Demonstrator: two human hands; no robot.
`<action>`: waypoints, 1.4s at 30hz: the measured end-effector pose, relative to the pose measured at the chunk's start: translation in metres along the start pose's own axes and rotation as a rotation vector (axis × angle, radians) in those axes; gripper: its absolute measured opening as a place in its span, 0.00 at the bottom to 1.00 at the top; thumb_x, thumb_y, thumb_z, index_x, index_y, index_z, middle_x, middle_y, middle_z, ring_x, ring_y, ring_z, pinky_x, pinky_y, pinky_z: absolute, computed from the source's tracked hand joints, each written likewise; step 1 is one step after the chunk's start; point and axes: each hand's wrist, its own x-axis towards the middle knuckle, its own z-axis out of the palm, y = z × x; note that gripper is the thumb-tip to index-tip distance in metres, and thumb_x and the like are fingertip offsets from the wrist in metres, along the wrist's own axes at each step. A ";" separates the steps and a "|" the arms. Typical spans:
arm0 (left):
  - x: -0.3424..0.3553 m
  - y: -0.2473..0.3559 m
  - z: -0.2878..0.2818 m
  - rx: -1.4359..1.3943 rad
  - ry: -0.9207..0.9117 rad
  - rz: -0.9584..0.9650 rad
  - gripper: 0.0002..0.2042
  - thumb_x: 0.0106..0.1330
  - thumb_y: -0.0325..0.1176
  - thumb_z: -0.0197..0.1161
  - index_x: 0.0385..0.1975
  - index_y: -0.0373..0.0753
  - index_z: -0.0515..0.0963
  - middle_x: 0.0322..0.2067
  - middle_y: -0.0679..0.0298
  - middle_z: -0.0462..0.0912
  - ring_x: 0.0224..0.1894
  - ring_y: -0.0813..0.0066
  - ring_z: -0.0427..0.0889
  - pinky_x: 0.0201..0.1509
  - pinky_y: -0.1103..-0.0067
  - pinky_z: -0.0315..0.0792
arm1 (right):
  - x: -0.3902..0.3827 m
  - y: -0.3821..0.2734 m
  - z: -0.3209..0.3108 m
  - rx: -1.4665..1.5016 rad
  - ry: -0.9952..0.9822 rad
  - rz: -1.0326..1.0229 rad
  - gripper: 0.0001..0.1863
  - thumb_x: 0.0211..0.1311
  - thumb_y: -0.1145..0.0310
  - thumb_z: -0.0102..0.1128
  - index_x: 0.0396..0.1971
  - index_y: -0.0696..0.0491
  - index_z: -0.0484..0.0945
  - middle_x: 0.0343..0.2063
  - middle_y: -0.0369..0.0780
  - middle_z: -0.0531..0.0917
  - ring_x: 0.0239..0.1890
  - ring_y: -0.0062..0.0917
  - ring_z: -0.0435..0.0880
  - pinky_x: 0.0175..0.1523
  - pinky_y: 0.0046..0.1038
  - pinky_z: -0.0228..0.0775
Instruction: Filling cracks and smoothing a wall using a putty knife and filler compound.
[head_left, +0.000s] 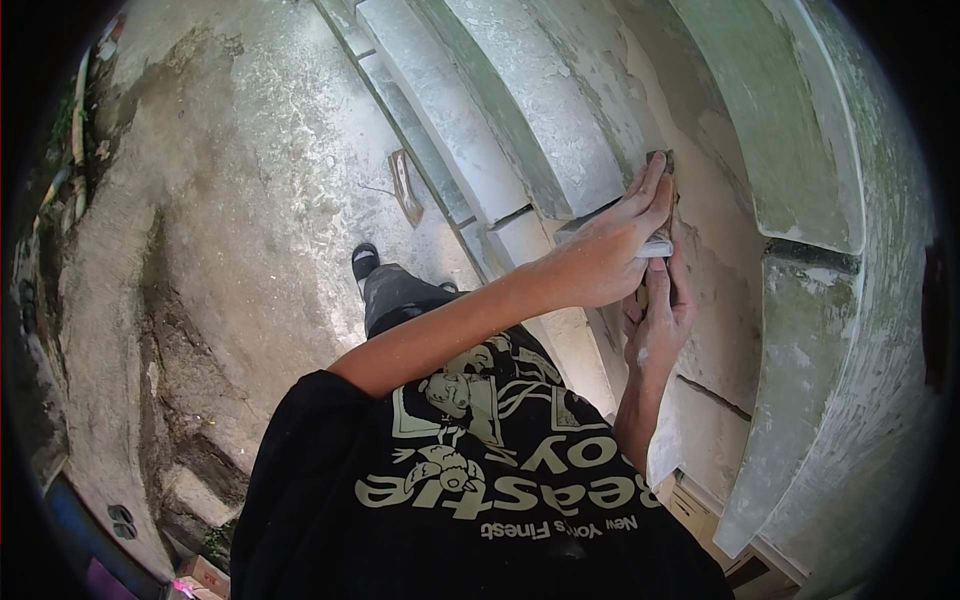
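Note:
My left hand (pixel 625 245) reaches across from the lower left, fingers closed over the upper part of a narrow dark tool (pixel 656 160) with a pale, flat piece (pixel 652 247) across its middle. Just below, my right hand (pixel 660 310) grips the same tool, its thumb against the pale piece. Pale dust marks both hands. They are beside a stepped row of long pale blocks or ledges (pixel 576 150) with a greenish tint and dark joints between sections. Much of the tool is hidden by my fingers, so its kind is unclear.
A brown flat tool (pixel 405 190) lies on rough concrete ground (pixel 230 140) at the ledges' foot. My shoe (pixel 365 262) stands nearby. A green curved ledge (pixel 785 120) runs along the right. Pipes (pixel 78 135), cracked edging, slippers (pixel 122 520) and a box (pixel 203 580) line the left.

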 end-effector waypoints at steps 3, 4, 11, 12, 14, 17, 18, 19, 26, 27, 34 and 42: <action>0.001 0.002 -0.010 -0.018 -0.024 -0.033 0.37 0.65 0.22 0.56 0.72 0.24 0.46 0.74 0.32 0.40 0.75 0.35 0.46 0.77 0.63 0.53 | -0.004 -0.011 0.005 -0.004 0.021 0.018 0.24 0.76 0.70 0.52 0.68 0.60 0.67 0.21 0.27 0.69 0.17 0.08 0.60 0.19 0.15 0.47; 0.001 0.001 -0.009 0.003 -0.030 -0.029 0.37 0.65 0.22 0.56 0.73 0.25 0.46 0.74 0.32 0.40 0.75 0.35 0.46 0.76 0.63 0.54 | -0.006 -0.013 0.002 0.026 -0.005 0.030 0.24 0.76 0.69 0.52 0.68 0.59 0.68 0.21 0.27 0.70 0.17 0.08 0.60 0.19 0.15 0.47; 0.005 -0.002 -0.023 0.001 -0.010 -0.030 0.35 0.67 0.23 0.55 0.72 0.25 0.47 0.73 0.32 0.42 0.75 0.35 0.47 0.77 0.64 0.54 | 0.007 -0.024 0.017 0.033 -0.012 0.073 0.24 0.75 0.69 0.53 0.69 0.57 0.68 0.24 0.28 0.73 0.16 0.07 0.60 0.16 0.15 0.48; -0.002 -0.002 -0.018 0.004 -0.036 -0.032 0.34 0.67 0.22 0.54 0.72 0.24 0.49 0.73 0.31 0.43 0.74 0.34 0.47 0.77 0.64 0.54 | -0.003 -0.022 0.009 0.030 -0.023 0.072 0.25 0.75 0.69 0.53 0.69 0.57 0.68 0.24 0.28 0.73 0.16 0.08 0.60 0.16 0.15 0.48; -0.001 -0.004 -0.010 0.007 -0.016 -0.028 0.34 0.67 0.22 0.55 0.71 0.23 0.49 0.73 0.32 0.43 0.75 0.35 0.47 0.77 0.63 0.54 | -0.003 -0.014 0.002 0.002 -0.015 0.080 0.24 0.76 0.68 0.52 0.68 0.57 0.68 0.23 0.29 0.73 0.16 0.08 0.60 0.17 0.15 0.48; 0.002 -0.004 -0.010 -0.011 0.017 -0.040 0.34 0.66 0.22 0.55 0.70 0.21 0.51 0.73 0.32 0.43 0.75 0.36 0.48 0.77 0.63 0.54 | 0.004 -0.015 0.013 0.052 -0.019 0.070 0.24 0.75 0.70 0.53 0.68 0.58 0.69 0.23 0.29 0.73 0.16 0.08 0.60 0.17 0.15 0.48; 0.003 -0.003 -0.017 -0.005 -0.007 -0.038 0.34 0.65 0.22 0.56 0.70 0.21 0.50 0.73 0.31 0.43 0.75 0.35 0.48 0.77 0.62 0.54 | 0.002 -0.014 0.013 0.055 -0.016 0.073 0.24 0.75 0.70 0.53 0.68 0.58 0.69 0.23 0.29 0.73 0.16 0.08 0.60 0.17 0.15 0.48; 0.003 -0.002 -0.020 0.001 -0.031 -0.037 0.34 0.65 0.22 0.56 0.70 0.21 0.50 0.72 0.30 0.43 0.74 0.34 0.48 0.76 0.62 0.54 | -0.002 -0.012 0.012 0.041 0.004 0.061 0.24 0.75 0.70 0.53 0.68 0.58 0.69 0.23 0.29 0.72 0.16 0.08 0.60 0.17 0.15 0.48; -0.002 0.002 -0.014 0.023 -0.052 -0.036 0.35 0.64 0.21 0.57 0.71 0.22 0.50 0.73 0.32 0.42 0.74 0.35 0.49 0.75 0.63 0.57 | -0.004 -0.008 0.005 0.012 0.027 0.056 0.24 0.74 0.71 0.54 0.67 0.59 0.69 0.22 0.29 0.72 0.16 0.08 0.61 0.18 0.15 0.49; 0.004 0.000 -0.018 0.058 -0.053 -0.017 0.35 0.64 0.21 0.57 0.71 0.23 0.50 0.74 0.33 0.41 0.74 0.34 0.50 0.75 0.63 0.58 | 0.002 -0.009 0.006 0.061 -0.021 0.006 0.24 0.74 0.71 0.55 0.67 0.59 0.69 0.23 0.29 0.73 0.16 0.08 0.61 0.18 0.15 0.50; 0.009 0.002 -0.021 0.031 -0.038 -0.051 0.35 0.64 0.21 0.57 0.72 0.24 0.50 0.74 0.33 0.42 0.75 0.36 0.48 0.76 0.63 0.56 | 0.000 -0.020 0.009 0.047 -0.005 0.083 0.25 0.74 0.69 0.55 0.68 0.58 0.68 0.25 0.29 0.74 0.17 0.08 0.61 0.18 0.15 0.51; 0.005 -0.001 -0.019 0.035 -0.042 -0.021 0.33 0.66 0.23 0.56 0.70 0.22 0.52 0.73 0.32 0.44 0.75 0.36 0.48 0.76 0.63 0.55 | 0.004 -0.020 0.011 0.039 -0.026 0.071 0.24 0.75 0.69 0.52 0.69 0.56 0.69 0.23 0.28 0.72 0.17 0.08 0.60 0.18 0.15 0.50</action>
